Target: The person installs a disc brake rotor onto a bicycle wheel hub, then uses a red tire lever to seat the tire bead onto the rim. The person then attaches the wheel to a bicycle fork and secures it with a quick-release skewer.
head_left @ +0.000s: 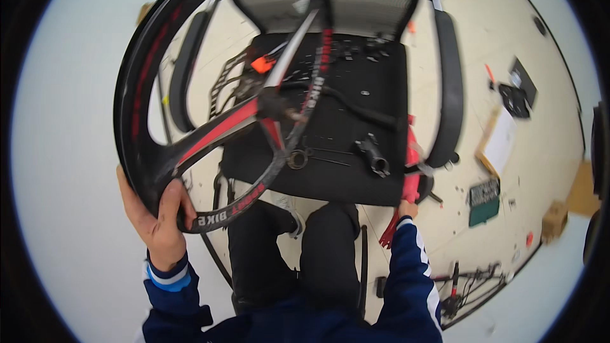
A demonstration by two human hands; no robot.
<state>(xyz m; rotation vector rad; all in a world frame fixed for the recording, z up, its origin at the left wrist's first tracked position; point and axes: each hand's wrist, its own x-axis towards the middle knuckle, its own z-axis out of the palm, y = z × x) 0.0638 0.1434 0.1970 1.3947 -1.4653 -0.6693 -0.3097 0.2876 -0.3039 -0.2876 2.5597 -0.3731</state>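
My left hand (160, 219) grips the rim of a black bicycle wheel (219, 124) with broad red and white spokes. The wheel is held up and tilted, hiding part of the black office chair (273, 181) behind it. At the right edge of the seat, my right hand (407, 208) is closed on a red cloth-like piece (412, 187), whose frayed end hangs below. My right fingers are partly hidden. Near that side of the seat lies a black bike stem (372, 154). A metal ring (297, 159) lies nearer the wheel.
The chair's right armrest (450, 82) rises beside my right hand. Small dark parts (368, 47) and an orange piece (262, 63) lie on the seat. On the floor at right are a toolbox (484, 202), a white-topped board (499, 140), a cardboard box (554, 221) and a bike frame (473, 282).
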